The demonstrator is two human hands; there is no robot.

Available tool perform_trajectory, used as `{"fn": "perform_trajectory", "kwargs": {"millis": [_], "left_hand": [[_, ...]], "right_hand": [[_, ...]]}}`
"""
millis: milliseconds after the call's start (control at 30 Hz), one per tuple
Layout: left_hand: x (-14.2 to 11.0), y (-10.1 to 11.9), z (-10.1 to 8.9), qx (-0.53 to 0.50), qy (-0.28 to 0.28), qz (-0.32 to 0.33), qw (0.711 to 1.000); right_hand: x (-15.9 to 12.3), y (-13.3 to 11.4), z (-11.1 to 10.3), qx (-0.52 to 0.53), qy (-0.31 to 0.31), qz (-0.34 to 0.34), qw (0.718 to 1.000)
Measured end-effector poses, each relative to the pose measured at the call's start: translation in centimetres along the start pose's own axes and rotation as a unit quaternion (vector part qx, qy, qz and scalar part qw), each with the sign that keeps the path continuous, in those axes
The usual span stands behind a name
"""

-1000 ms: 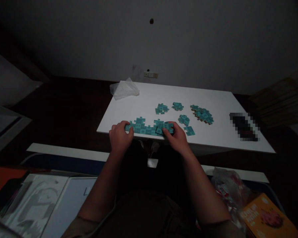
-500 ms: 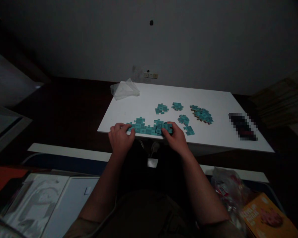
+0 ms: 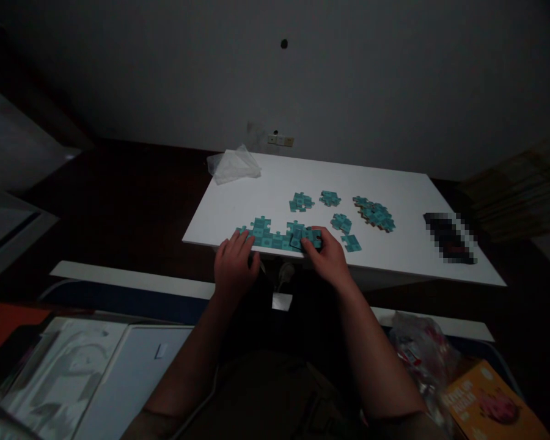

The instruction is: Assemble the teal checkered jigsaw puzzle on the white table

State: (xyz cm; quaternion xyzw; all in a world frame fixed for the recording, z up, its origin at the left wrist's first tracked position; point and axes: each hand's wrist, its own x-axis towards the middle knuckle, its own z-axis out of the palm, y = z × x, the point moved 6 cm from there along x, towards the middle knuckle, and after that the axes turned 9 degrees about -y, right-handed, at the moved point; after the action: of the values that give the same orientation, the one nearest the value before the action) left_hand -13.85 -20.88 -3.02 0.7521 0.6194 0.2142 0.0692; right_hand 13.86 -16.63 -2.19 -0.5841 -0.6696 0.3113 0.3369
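Observation:
A joined strip of teal puzzle pieces (image 3: 270, 235) lies along the near edge of a white table (image 3: 403, 195). My left hand (image 3: 235, 266) rests at the strip's left end, fingers curled against the table edge and touching the pieces. My right hand (image 3: 329, 256) pinches a teal puzzle piece (image 3: 308, 237) at the strip's right end. Loose teal pieces lie beyond: one small cluster (image 3: 299, 201), another (image 3: 329, 197), a third (image 3: 340, 222), a single piece (image 3: 351, 243) and a larger pile (image 3: 374, 213).
A crumpled clear plastic bag (image 3: 233, 165) lies at the table's far left corner. A dark blurred object (image 3: 450, 237) sits at the table's right. An orange box (image 3: 488, 403) and a plastic wrapper (image 3: 419, 351) lie at the lower right, white boards at the lower left.
My left hand slid right along the table edge, off the strip's left end toward its middle. My right hand stayed on the piece at the right end.

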Motion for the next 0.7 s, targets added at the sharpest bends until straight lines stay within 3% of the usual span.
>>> {"fn": "perform_trajectory", "kwargs": {"millis": [367, 700], "left_hand": [[-0.53, 0.68, 0.4, 0.024, 0.006, -0.035, 0.999], [0.41, 0.96, -0.57, 0.042, -0.019, -0.028, 0.999]], "right_hand": [[-0.06, -0.3, -0.12, -0.004, 0.0, 0.003, 1.0], [0.07, 0.01, -0.06, -0.007, 0.001, 0.007, 1.0]]}}
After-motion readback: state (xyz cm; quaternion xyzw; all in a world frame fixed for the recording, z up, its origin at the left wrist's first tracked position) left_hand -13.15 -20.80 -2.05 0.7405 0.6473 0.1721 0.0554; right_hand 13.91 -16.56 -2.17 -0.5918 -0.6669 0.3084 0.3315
